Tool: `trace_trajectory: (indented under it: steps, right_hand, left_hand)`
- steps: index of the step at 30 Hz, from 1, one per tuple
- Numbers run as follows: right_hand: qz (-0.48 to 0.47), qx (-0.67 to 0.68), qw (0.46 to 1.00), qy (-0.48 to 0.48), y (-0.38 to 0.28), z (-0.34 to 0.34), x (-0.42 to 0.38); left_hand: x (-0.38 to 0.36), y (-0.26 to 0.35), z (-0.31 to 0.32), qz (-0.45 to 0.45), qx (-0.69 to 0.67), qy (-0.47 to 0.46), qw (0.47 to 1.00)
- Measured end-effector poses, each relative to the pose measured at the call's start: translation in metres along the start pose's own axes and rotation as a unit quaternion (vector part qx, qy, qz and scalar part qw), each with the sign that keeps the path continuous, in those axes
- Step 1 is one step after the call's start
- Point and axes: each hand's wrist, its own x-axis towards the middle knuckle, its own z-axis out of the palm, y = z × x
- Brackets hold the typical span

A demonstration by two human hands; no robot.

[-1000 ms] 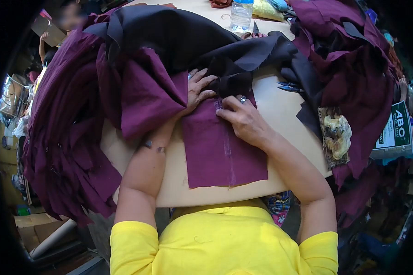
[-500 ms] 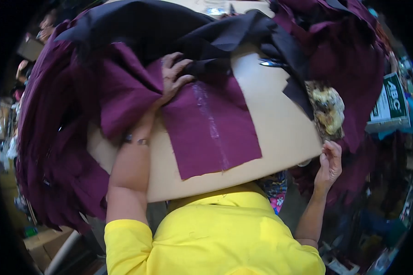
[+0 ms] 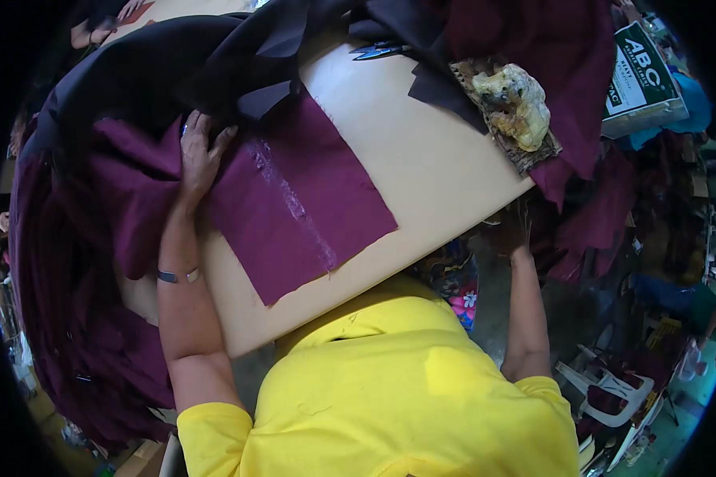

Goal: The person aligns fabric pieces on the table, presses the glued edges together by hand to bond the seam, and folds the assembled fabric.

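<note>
My left hand (image 3: pixel 201 155) lies on the maroon cloth with its thumb apart from the fingers, at the left edge of a flat maroon piece (image 3: pixel 326 175). A whitish, shiny streak (image 3: pixel 288 195) runs down the middle of that piece. Bunched maroon fabric (image 3: pixel 135 191) rises just left of the hand, and black cloth (image 3: pixel 191 67) lies beyond it. My right hand (image 3: pixel 513 230) is low by the table's right corner, dark and blurred, so its fingers cannot be made out. Above it, a yellowish crusted lump (image 3: pixel 513 107) sits on a rough brown piece (image 3: pixel 485 95).
Dark-handled scissors (image 3: pixel 380 52) lie on the tan table (image 3: pixel 445 167). A green and white ABC tin (image 3: pixel 644 75) stands at the right, beside hanging maroon cloth (image 3: pixel 565 79). Another person's hand (image 3: pixel 99 36) shows at the far left. A white plastic chair (image 3: pixel 612 397) is below right.
The view has turned, so the table appears tilted and shifted left. My left hand stays on the cloth. My right hand has dropped from beside the crusted lump to below the table edge.
</note>
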Motion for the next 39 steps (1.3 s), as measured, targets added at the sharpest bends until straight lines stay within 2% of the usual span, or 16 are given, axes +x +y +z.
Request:
trace_trajectory:
  steps: [4,8,12,14,16,18,19,20,22,23,26,27,29,31,35,39]
  right_hand:
    - [-0.024,-0.027,0.998,-0.06,0.026,0.036,0.02]
    - [0.002,0.022,0.994,-0.105,0.015,0.01,0.02]
    - [-0.024,0.089,0.994,0.059,0.0,-0.011,-0.002]
    - [-0.064,0.083,0.993,0.052,-0.005,-0.016,-0.018]
    - [-0.042,0.15,0.988,0.024,0.005,-0.014,-0.029]
    - [0.048,0.285,0.957,-0.029,0.033,-0.002,-0.033]
    - [-0.029,0.229,0.961,0.152,0.021,-0.025,-0.037]
    - [0.019,0.304,0.914,0.27,0.01,-0.041,-0.041]
    - [0.012,0.439,0.821,0.364,-0.009,-0.08,-0.036]
    - [-0.039,0.415,0.824,0.385,-0.031,-0.106,-0.031]
    - [-0.211,0.431,0.811,0.336,-0.13,-0.166,-0.015]
    - [-0.277,0.355,0.834,0.318,-0.157,-0.178,-0.008]
    - [-0.432,0.385,0.805,0.135,-0.218,-0.196,0.01]
    - [-0.5,0.402,0.766,0.042,-0.268,-0.178,0.035]
    - [-0.441,0.37,0.817,-0.042,-0.314,-0.143,0.073]
    - [-0.467,0.3,0.831,0.006,-0.319,-0.135,0.077]
  left_hand:
    - [-0.006,0.012,-0.016,-0.092,-0.048,-0.074,0.992]
    - [-0.009,0.001,-0.02,-0.078,-0.05,-0.125,0.988]
    - [-0.012,0.001,-0.02,-0.035,0.017,-0.1,0.994]
    - [-0.01,-0.003,-0.021,-0.045,-0.001,-0.123,0.991]
    - [-0.009,0.003,-0.02,-0.045,-0.034,-0.115,0.992]
    - [-0.01,-0.001,-0.016,-0.023,-0.049,-0.087,0.995]
    - [-0.01,-0.001,-0.014,-0.011,-0.057,-0.074,0.996]
    - [-0.011,0.001,-0.011,0.002,-0.052,-0.045,0.998]
    - [-0.011,-0.003,-0.007,0.009,-0.065,-0.029,0.997]
    - [-0.011,-0.004,-0.006,0.015,-0.072,-0.022,0.997]
    - [-0.007,0.005,-0.013,-0.002,-0.076,-0.054,0.996]
    - [-0.007,0.006,-0.014,0.005,-0.069,-0.053,0.996]
    - [-0.009,0.0,-0.008,0.029,-0.078,-0.04,0.996]
    - [-0.008,0.0,-0.008,0.041,-0.069,-0.033,0.996]
    - [-0.008,0.002,-0.008,0.033,-0.065,-0.028,0.997]
    - [-0.008,0.009,-0.01,0.021,-0.061,-0.031,0.997]
